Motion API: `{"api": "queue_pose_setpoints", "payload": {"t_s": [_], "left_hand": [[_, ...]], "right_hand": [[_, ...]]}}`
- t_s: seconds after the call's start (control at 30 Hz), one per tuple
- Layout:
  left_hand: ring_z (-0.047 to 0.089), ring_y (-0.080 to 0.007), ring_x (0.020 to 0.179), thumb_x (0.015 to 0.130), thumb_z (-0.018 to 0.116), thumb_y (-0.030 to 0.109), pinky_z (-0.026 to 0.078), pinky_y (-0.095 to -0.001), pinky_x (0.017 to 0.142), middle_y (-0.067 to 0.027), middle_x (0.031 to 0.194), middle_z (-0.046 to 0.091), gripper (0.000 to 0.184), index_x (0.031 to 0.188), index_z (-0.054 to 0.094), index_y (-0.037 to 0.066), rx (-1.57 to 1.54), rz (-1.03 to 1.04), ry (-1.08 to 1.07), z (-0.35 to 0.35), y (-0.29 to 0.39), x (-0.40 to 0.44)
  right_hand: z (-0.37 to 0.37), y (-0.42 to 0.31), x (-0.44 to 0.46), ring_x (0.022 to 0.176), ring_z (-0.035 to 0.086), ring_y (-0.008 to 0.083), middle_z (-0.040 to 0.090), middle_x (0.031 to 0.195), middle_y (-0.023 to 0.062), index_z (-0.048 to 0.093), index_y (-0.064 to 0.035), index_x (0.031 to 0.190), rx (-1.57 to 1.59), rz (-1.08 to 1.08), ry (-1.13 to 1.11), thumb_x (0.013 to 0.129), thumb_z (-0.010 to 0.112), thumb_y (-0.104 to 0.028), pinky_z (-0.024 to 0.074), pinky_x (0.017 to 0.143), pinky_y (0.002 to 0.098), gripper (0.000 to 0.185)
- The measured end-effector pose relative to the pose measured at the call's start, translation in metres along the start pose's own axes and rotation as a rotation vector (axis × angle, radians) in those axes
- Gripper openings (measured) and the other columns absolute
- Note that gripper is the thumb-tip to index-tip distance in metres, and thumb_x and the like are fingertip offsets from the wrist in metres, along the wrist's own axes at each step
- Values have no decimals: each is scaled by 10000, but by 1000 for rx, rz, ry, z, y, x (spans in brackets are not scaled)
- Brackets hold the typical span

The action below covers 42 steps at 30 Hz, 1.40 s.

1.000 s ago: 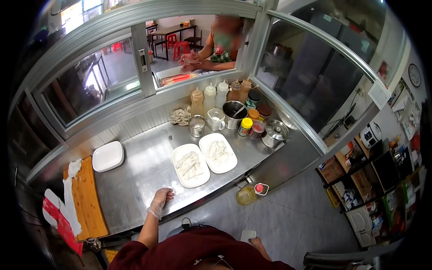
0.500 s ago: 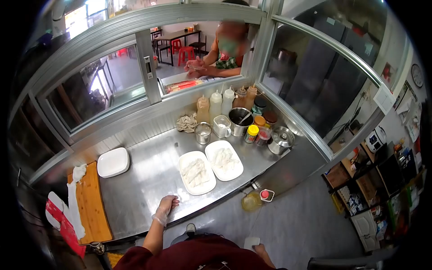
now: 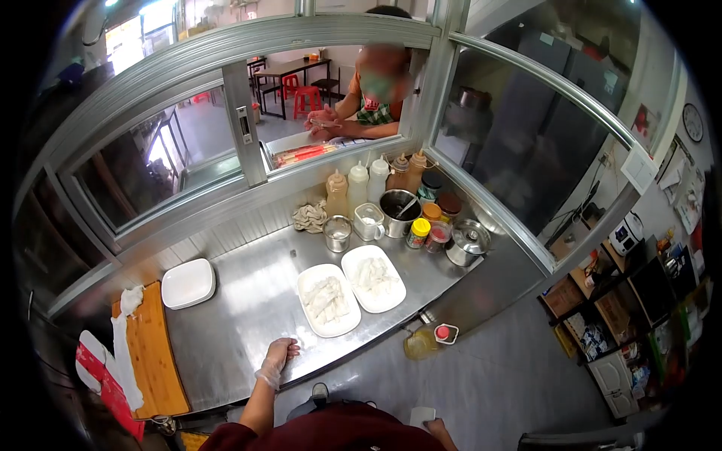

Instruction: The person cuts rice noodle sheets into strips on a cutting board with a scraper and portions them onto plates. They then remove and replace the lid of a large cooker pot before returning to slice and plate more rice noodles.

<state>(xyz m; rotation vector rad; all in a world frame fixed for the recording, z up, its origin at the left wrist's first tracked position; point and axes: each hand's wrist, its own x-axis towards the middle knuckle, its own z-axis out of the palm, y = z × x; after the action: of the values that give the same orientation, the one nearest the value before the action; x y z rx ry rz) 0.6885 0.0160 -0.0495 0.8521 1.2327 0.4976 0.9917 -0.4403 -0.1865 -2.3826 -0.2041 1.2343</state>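
My left hand (image 3: 281, 353), in a clear plastic glove, rests at the front edge of the steel counter (image 3: 226, 316), its fingers loosely curled and what they hold, if anything, too small to name. To its upper right, two white plates (image 3: 331, 331) (image 3: 391, 304) stand side by side, bearing pale white rolled food (image 3: 326, 299) (image 3: 373, 276). Low beside my body, my right hand (image 3: 436, 428) grips a flat whitish object (image 3: 422, 416), only partly visible.
Bottles (image 3: 357, 184), a dark-filled pot (image 3: 398, 214), jars (image 3: 419, 233) and a lidded pot (image 3: 468, 242) line the counter's back right. Stacked plates (image 3: 188, 284) and a wooden board (image 3: 154, 353) are left. A person (image 3: 376, 98) stands beyond the window.
The camera view has shifted slightly, moving the counter and plates within the frame. My left hand stays at the counter's edge, and my right hand keeps the whitish object low.
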Motion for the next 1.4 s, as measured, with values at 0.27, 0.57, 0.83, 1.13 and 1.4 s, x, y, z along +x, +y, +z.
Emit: {"api": "queue_pose_setpoints", "payload": {"t_s": [0.27, 0.57, 0.83, 1.13, 1.4], "left_hand": [[589, -139, 591, 871, 451, 157, 457, -229, 550, -79, 741, 632, 229, 944, 588, -11, 26, 3, 19, 1, 0, -7], [582, -126, 570, 871, 443, 159, 444, -223, 529, -64, 733, 631, 224, 935, 596, 8, 51, 38, 46, 5, 0, -6], [559, -118, 537, 867, 448, 156, 438, -220, 504, -60, 709, 625, 212, 913, 598, 13, -25, 90, 70, 5, -10, -1], [533, -114, 522, 869, 456, 188, 418, -232, 477, -65, 700, 612, 219, 869, 599, 22, -26, 156, 27, 8, -3, -9], [548, -99, 628, 886, 469, 211, 437, -216, 600, -43, 780, 614, 260, 966, 593, -3, 142, 341, -78, 37, 60, -29]], "right_hand": [[1, 5, 0, 852, 636, 289, 650, 933, 199, 601, 105, 1003, 140, 27, 47, 705, 647, -153, 489, 743, 359, 397], [0, 9, -13, 799, 637, 276, 650, 890, 203, 605, 114, 976, 186, 46, 42, 716, 632, -127, 496, 688, 367, 355], [-2, 30, 1, 810, 641, 286, 651, 899, 212, 601, 113, 982, 179, 3, 39, 700, 617, -130, 495, 696, 370, 373], [-30, 10, -10, 903, 622, 306, 636, 974, 226, 589, 114, 1017, 181, 28, -20, 717, 623, -151, 483, 760, 366, 402], [-94, -32, 24, 919, 610, 347, 610, 1006, 266, 575, 113, 1041, -468, -74, -113, 759, 604, -262, 485, 774, 375, 469]]}}
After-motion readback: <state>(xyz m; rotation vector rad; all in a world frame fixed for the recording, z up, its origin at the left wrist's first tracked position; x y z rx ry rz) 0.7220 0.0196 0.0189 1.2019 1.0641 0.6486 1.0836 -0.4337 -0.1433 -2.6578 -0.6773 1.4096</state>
